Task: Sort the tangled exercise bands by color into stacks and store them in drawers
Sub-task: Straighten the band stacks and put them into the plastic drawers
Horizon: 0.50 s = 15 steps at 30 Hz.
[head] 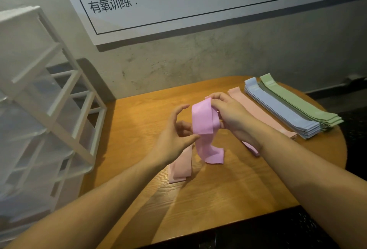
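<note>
A lilac-pink band (pixel 204 127) hangs above the middle of the wooden table (pixel 218 199), its lower end curled on the tabletop. My right hand (pixel 230 113) grips its top fold. My left hand (pixel 176 133) pinches its left edge with thumb and fingers. A paler pink band (pixel 179 169) lies folded under my left wrist. At the back right lie flat stacks: a salmon-pink band (pixel 258 109), a blue stack (pixel 278 109) and a green stack (pixel 297 101), side by side.
A white drawer tower (pixel 39 109) with translucent drawers stands left of the table. A whiteboard (pixel 178 0) hangs on the concrete wall behind. The table's front edge drops to a dark floor (pixel 258 234).
</note>
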Motion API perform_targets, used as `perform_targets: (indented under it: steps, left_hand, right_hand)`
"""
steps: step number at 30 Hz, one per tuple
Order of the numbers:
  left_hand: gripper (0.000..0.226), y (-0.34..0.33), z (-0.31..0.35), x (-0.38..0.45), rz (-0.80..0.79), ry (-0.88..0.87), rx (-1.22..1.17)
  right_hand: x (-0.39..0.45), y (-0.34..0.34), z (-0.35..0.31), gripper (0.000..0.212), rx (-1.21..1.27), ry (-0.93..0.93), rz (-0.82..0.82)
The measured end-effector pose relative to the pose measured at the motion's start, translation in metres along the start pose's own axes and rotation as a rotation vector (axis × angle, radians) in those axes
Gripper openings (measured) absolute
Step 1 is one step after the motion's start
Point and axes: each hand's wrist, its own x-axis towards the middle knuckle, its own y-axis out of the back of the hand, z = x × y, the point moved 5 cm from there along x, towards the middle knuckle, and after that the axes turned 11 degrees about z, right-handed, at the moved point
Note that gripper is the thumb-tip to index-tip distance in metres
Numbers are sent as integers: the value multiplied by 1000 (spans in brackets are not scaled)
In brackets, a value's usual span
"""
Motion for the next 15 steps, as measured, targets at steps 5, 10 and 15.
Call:
perform_targets:
  steps: [5,10,15]
  left_hand:
    - [36,-1,14,-1,11,-134,143]
    - [33,1,38,2,-2,-206,224]
    - [27,-3,66,9,16,-170,123]
  right_hand:
    - [0,6,3,21,2,-30,14]
    - [-3,16,12,17,-38,-55,12]
    - [-10,23,18,17,-212,40,-70]
